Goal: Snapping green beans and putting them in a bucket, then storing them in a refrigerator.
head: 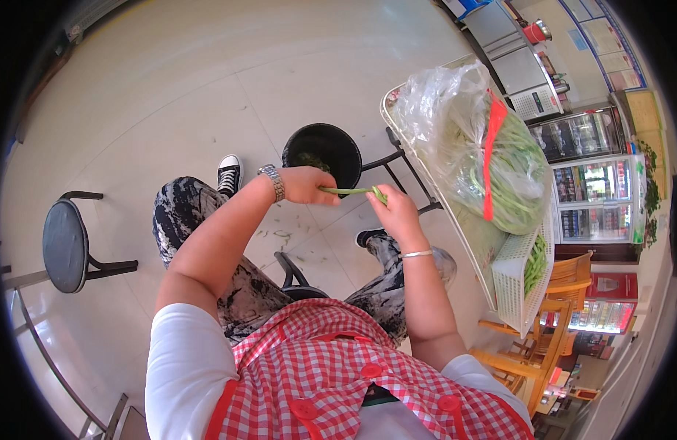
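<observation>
A long green bean stretches between my two hands, above the near rim of a black bucket. My left hand, with a metal watch at the wrist, pinches one end of it. Fingers and thumb of my right hand close on the other end, where a short green piece also shows. Green scraps lie at the bottom of the bucket. To the right, a clear plastic bag full of green beans rests on a table, with a red strip across it.
A white perforated basket holding bean pieces sits at the table's near end. Scraps are scattered on the tiled floor between my feet. A round black stool stands at left. Wooden chairs and drinks coolers are farther right.
</observation>
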A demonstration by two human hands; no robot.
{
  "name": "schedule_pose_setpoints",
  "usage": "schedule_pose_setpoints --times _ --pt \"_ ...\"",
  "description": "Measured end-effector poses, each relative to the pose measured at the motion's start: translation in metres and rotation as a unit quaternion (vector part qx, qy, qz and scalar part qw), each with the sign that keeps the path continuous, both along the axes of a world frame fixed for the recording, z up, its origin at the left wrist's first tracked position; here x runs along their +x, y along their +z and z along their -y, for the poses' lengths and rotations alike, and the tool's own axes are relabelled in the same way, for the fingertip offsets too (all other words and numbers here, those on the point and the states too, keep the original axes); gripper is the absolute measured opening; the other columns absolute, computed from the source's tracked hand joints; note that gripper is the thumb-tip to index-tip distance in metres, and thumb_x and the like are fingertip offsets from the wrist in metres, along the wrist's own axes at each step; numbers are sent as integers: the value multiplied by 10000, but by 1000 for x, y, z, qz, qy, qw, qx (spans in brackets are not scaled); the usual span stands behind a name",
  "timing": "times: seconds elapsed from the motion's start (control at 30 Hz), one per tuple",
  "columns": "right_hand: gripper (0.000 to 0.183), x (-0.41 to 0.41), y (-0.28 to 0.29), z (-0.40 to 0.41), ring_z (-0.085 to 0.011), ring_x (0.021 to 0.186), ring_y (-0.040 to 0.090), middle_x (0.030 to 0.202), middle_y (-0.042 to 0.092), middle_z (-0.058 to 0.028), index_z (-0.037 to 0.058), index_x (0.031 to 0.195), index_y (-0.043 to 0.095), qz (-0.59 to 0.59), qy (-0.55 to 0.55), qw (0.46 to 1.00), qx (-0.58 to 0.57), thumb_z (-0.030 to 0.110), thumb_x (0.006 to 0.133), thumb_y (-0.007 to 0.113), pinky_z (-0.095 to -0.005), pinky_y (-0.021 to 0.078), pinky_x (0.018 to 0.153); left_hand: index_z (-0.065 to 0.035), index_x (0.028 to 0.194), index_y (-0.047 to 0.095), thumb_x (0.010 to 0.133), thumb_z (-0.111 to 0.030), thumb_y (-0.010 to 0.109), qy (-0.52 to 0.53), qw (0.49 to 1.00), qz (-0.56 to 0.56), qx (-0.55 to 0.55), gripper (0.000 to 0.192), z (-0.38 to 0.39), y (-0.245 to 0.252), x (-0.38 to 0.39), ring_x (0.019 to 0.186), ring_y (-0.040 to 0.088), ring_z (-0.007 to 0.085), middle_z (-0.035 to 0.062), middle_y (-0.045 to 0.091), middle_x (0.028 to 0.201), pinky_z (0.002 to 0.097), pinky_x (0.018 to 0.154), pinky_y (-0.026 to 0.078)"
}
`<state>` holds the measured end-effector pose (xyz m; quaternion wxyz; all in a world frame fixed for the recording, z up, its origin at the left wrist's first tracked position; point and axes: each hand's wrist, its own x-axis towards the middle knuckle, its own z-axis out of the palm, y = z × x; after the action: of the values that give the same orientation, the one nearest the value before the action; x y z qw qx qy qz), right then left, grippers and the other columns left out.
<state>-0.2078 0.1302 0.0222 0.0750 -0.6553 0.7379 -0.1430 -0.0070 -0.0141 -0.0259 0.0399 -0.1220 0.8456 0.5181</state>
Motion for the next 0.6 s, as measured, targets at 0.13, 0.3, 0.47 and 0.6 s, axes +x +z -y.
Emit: schedule_pose_setpoints --times 0.13,0.3,0.47,0.6 --pt "195 -4 -16 4 -126 544 525 635 536 2 56 871 589 375 -103 919 70 251 869 605 -261 402 500 -81 899 634 923 -365 514 111 966 -79 218 310 2 4 6 613 445 77 -39 510 678 239 556 378" --pt "192 31 -41 40 -41 477 375 607 432 70 117 769 546 640 -283 711 -75 263 862 629 -193 294 444 -90 865 595 949 -348 473 235 850 -53 468 298 -21 -4 -3 490 254 27 -97 326 592 198 412 195" --pt "167 -12 -93 65 -57 526 416 630 462 49 81 867 595 620 -387 662 -162 244 855 625 -205 333 463 -74 924 584 966 -301 433 275 745 -36 607 276 -11 -6 -7 474 245 34 -77 323 590 193 390 186" --pt "316 -8 -89 73 -62 608 491 697 538 27 45 1114 598 462 -279 838 -77 208 847 644 -237 406 527 -34 986 599 948 -243 467 342 644 -51 682 250 0 -23 -4 501 413 62 -23 475 679 193 437 358"
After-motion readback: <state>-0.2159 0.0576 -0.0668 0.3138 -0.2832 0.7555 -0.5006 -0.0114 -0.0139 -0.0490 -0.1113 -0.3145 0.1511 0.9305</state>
